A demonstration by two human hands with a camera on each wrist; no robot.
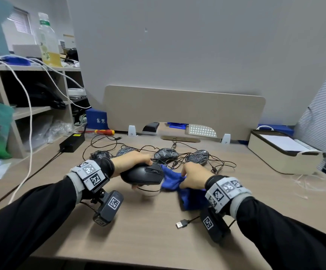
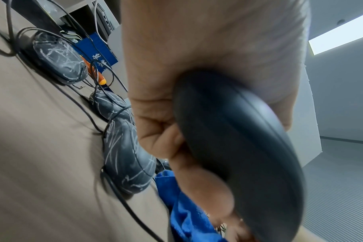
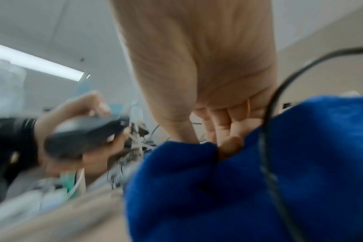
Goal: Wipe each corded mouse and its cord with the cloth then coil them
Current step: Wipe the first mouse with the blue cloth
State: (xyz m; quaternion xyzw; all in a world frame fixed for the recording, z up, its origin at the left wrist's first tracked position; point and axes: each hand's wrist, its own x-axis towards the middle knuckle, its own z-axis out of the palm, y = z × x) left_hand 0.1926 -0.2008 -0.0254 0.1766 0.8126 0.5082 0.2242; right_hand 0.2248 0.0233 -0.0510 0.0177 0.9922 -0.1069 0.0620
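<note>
My left hand (image 1: pixel 133 162) grips a plain black corded mouse (image 1: pixel 142 174) a little above the desk; the same mouse (image 2: pixel 238 155) fills the left wrist view, fingers (image 2: pixel 199 185) curled under it. My right hand (image 1: pixel 193 176) pinches a blue cloth (image 1: pixel 177 182) just right of the mouse, and the cloth (image 3: pixel 238 188) bunches under those fingers (image 3: pixel 230 144). A thin black cord (image 3: pixel 267 147) runs over the cloth. The cord's USB plug (image 1: pixel 181 224) lies on the desk near my right wrist. Several patterned dark mice (image 1: pixel 166 154) with tangled cords sit behind my hands.
A black power brick (image 1: pixel 72 142) and a red-yellow screwdriver (image 1: pixel 103 131) lie at the back left. A white storage box (image 1: pixel 283 152) stands at the right. A beige divider panel (image 1: pixel 183 112) closes the back. Cluttered shelves (image 1: pixel 31 110) with a white cable line the left.
</note>
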